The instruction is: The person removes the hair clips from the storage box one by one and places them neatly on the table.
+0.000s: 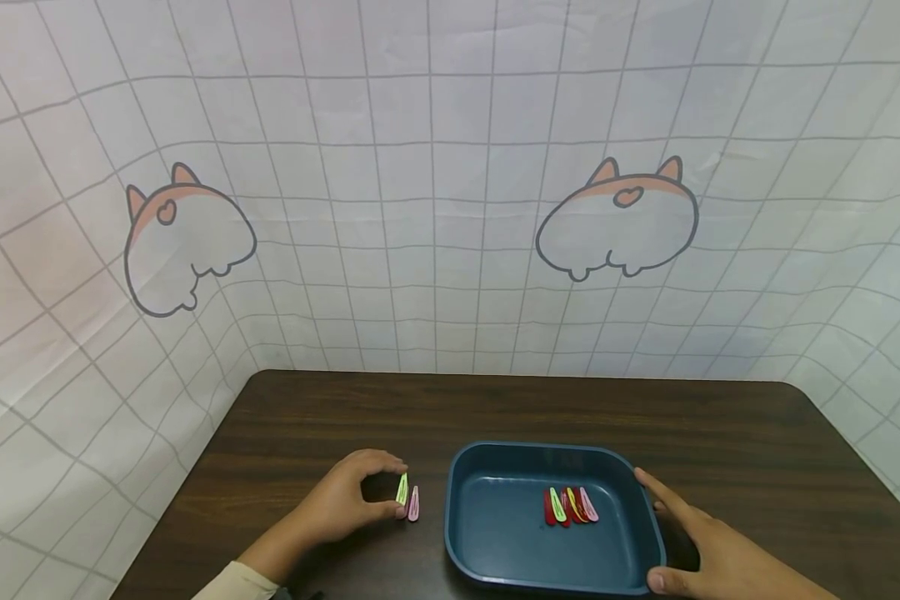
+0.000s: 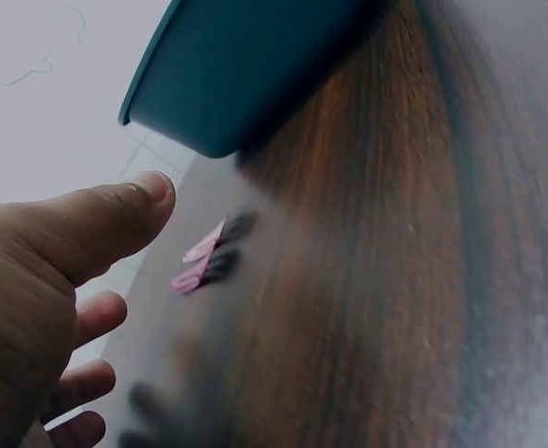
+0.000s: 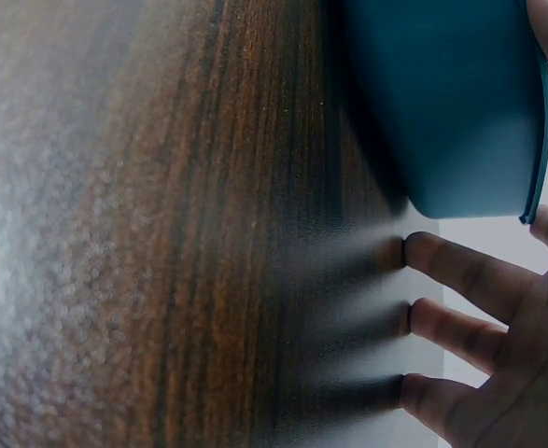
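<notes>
Left hand point(image 1: 348, 500), lower centre-left of the head frame: grasping a lime-green clip point(image 1: 402, 490), pinched lengthwise between thumb and forefinger tips. In the left wrist view the thumb hides that pinch; remaining 3 fingers trail apart, lower left. 2 pink clips point(image 2: 189, 278) lie on the table point(image 1: 330, 417), centre-left of that view; head view shows 1 clearly, just beside the green.

Right hand point(image 1: 708, 546), lower right: released, fingers spread, thumb and forefinger touching the right rim of the blue tray point(image 1: 502, 533). In the right wrist view its other 3 fingertips are down at the table, lower right.

Tray sits bottom centre-right on the table. Inside, right of its middle, a side-by-side row of clips point(image 1: 558, 505): red, lime-green, yellow, pink.

Printing: grid lines on the white sheet point(image 1: 420, 233), plus 2 cartoon animal rears point(image 1: 618, 225) with heart-shaped tails, upper left and upper right.
</notes>
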The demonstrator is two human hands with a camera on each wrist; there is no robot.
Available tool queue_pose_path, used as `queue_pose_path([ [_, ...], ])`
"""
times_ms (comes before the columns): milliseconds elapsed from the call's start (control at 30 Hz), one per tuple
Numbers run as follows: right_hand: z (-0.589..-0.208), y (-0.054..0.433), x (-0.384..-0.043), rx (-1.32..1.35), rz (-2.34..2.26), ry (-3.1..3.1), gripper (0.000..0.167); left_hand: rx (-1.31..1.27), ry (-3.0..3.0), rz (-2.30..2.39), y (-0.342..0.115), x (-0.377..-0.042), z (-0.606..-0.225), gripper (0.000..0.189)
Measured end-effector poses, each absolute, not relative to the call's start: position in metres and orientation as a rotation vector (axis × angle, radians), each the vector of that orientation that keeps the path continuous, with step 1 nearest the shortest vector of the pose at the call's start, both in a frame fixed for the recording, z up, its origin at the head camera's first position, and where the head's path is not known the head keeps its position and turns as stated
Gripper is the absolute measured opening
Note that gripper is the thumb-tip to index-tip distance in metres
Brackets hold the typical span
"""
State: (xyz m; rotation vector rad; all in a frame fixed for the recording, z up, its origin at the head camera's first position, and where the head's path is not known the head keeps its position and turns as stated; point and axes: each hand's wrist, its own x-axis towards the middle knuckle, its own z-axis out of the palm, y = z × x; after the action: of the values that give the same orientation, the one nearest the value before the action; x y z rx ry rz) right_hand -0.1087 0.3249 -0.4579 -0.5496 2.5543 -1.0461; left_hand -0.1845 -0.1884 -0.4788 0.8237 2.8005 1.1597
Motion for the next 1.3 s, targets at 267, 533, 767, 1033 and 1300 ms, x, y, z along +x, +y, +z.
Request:
queue_pose_path([
  [267, -0.453, 0.323, -0.109, -0.526, -1.052, 2.541, 0.1, 0.79, 2.815, 1.113, -0.195, -0.183, -0.481, 0.05],
  [533, -0.453, 0.323, -0.108, -0.508, -1.083, 2.525, 0.1, 0.748, 2.815, 1.081, -0.198, -0.181, -0.482, 0.05],
  [767, -0.453, 0.323, -0.108, -0.53, -1.072, 2.527, 0.101, 0.714, 2.806, 1.061, -0.199, -0.181, -0.483, 0.049],
  [1033, -0.452, 0.323, -0.106, -0.535, -1.058, 2.547, 0.101, 0.726, 2.815, 1.012, -0.199, -0.181, -0.482, 0.049],
  [1300, -0.451, 0.322, -0.102, -0.596, -1.032, 2.576, 0.103, 0.723, 2.79, 1.017, -0.2, -0.181, -0.481, 0.054],
])
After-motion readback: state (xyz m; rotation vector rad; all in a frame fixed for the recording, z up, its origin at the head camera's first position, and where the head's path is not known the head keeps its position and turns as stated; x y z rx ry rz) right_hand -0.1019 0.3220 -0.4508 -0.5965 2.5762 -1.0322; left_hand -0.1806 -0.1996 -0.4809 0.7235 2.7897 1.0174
